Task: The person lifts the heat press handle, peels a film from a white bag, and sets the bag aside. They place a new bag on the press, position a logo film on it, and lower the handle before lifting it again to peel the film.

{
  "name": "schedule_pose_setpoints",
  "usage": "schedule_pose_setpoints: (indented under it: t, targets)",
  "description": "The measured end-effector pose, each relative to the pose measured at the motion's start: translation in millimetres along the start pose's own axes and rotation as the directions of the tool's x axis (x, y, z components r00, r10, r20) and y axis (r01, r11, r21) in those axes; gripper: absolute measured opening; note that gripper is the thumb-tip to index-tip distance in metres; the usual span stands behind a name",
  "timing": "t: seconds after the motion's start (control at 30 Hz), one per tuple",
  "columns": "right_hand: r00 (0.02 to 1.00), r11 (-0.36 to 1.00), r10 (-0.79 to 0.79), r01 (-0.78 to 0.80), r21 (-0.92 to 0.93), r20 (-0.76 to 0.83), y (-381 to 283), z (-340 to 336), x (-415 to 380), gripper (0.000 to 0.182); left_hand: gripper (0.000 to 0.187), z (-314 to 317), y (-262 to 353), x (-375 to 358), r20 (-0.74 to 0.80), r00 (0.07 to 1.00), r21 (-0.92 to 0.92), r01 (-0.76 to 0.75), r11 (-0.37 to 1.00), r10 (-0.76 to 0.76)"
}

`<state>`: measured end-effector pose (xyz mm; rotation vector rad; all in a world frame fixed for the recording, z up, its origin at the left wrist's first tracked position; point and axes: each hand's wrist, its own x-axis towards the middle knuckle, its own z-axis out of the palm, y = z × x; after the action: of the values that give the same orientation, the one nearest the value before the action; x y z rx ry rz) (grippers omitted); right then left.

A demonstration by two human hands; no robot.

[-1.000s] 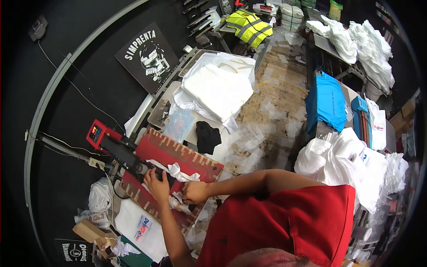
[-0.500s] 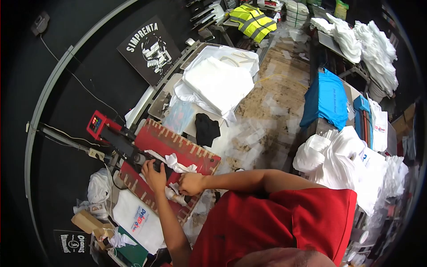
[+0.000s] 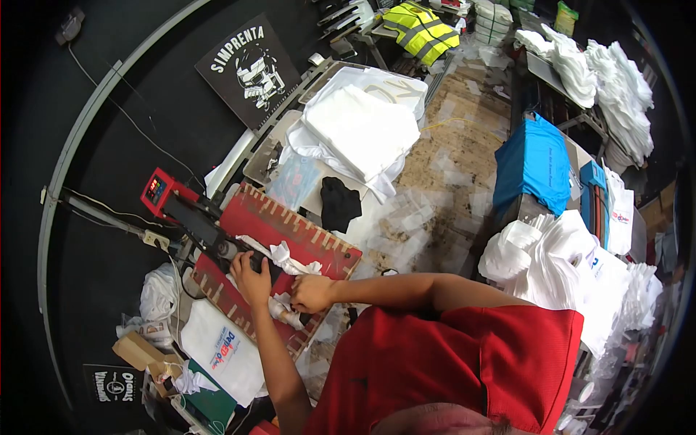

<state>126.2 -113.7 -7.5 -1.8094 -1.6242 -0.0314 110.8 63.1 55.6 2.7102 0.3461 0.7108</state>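
A red heat press with tan tape strips along its edges stands before me, its red control box lit at the left. My left hand rests on the dark middle of the press, fingers bent and apart. Just to its right, my right hand is closed; what lies inside its fingers is hidden. White crumpled cloth lies across the press above the hands. A white-wrapped bar with a dark end sits just below my right hand.
White printed bag lies below the press, near a cardboard box. Beyond are a black cloth and white fabric stack. White piles and a blue-covered box stand right; scraps litter the floor.
The view has shifted slightly. Both hands stay at almost the same places on the press.
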Motion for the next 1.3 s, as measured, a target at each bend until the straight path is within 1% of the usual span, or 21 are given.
schedule_pose_setpoints:
  t: [0.3, 0.37, 0.6, 0.67, 1.1, 1.3]
  targets:
    - [1.0, 1.0, -0.008, 0.007, 0.03, 0.024, 1.0, -1.5, 0.5, 0.016, 0.037, -2.0, 3.1, -0.2, -0.005, 1.0, 0.001, 0.001, 1.0, -0.001]
    - [1.0, 0.999, -0.002, 0.003, 0.054, -0.017, 0.1, -1.7, 1.1, 0.018, 0.036, -3.1, 3.9, -0.5, 0.0, 1.0, 0.006, 0.007, 1.0, -0.007]
    - [1.0, 0.999, -0.006, 0.006, 0.049, 0.005, 1.3, -2.7, 1.5, 0.018, 0.035, -2.2, 2.1, 0.3, 0.002, 1.0, 0.018, 0.011, 1.0, -0.011]
    - [1.0, 0.999, -0.019, 0.02, 0.047, -0.023, 0.8, -1.7, 1.6, 0.017, 0.035, -1.6, 1.0, 0.0, -0.001, 1.0, 0.017, 0.013, 1.0, -0.013]
    - [1.0, 1.0, -0.009, 0.009, 0.029, 0.01, -0.7, -5.3, 2.1, 0.017, 0.035, -1.3, 0.7, 0.7, -0.012, 1.0, 0.012, 0.005, 1.0, -0.005]
    - [0.999, 0.998, -0.019, 0.021, 0.051, -0.027, 0.3, -3.9, 1.8, 0.018, 0.035, -2.7, 3.5, 0.7, -0.01, 1.0, 0.005, 0.015, 1.0, -0.015]
